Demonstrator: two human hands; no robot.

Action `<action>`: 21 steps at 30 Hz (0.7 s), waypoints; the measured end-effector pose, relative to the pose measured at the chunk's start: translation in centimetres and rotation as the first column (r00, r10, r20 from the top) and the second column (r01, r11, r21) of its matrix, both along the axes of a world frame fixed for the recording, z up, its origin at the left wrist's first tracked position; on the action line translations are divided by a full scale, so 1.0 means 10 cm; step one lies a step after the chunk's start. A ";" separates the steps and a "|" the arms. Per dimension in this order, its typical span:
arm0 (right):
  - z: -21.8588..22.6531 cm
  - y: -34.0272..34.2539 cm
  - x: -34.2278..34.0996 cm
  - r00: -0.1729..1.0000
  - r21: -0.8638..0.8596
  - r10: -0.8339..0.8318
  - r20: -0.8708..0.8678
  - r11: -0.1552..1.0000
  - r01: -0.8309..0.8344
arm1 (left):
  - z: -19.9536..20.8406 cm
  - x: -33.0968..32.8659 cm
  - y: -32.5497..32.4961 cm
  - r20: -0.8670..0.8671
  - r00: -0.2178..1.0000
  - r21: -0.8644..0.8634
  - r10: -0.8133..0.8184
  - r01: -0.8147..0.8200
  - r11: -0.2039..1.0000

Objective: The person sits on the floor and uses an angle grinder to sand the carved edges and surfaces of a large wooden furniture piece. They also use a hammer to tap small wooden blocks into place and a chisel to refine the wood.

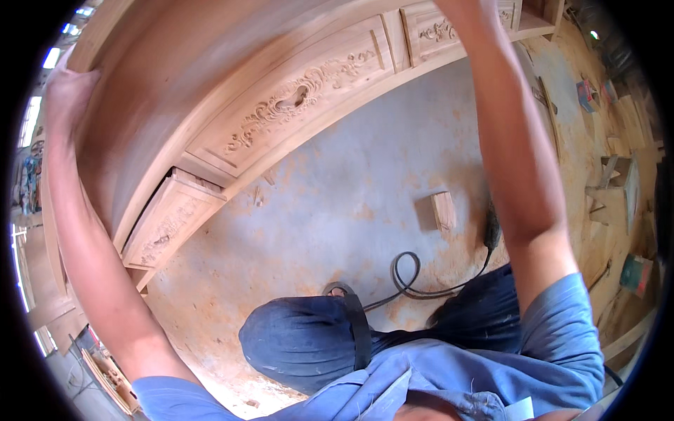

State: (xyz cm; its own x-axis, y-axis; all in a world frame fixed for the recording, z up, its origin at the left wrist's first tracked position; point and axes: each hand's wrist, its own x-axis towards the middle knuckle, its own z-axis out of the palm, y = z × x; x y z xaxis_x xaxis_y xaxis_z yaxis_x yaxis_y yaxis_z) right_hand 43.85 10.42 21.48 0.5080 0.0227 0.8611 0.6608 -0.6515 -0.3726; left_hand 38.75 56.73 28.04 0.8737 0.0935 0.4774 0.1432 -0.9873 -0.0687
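Observation:
A large unpainted wooden cabinet (pixel 161 105) arches across the upper left, with drawer fronts along its lower part. The long middle drawer front (pixel 253 116) bears scroll carving around a small hollow. To its left, a smaller carved drawer (pixel 172 221) juts out a little, with a dark gap along its edge. My left hand (pixel 71 88) is closed around the wooden edge at the cabinet's left side. My right arm reaches up across the right-hand carved drawer front (pixel 435 31); my right hand (pixel 469 8) is at the top rim, its fingers cut off from view.
A wood block (pixel 443 210) stands on the dusty grey floor (pixel 351 182). A black power tool (pixel 493 224) lies partly behind my right arm, its looped cord (pixel 407 274) running past my knees. Wood pieces and a green-red container (pixel 635 274) lie at the right.

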 end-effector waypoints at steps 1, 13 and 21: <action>-0.29 -0.17 -0.13 0.987 0.027 0.008 -0.161 1.000 -0.004 | 0.05 0.00 0.10 0.001 1.000 0.027 0.016 -0.016 0.999; -3.45 -1.02 -1.72 0.347 0.347 0.231 -0.909 0.880 0.325 | -0.07 0.36 0.37 0.001 1.000 -0.104 -0.019 0.019 0.994; -3.86 -1.34 -1.96 0.310 0.236 0.149 -0.939 0.935 0.265 | 0.03 0.65 0.68 -0.142 0.979 0.092 0.143 -0.131 0.987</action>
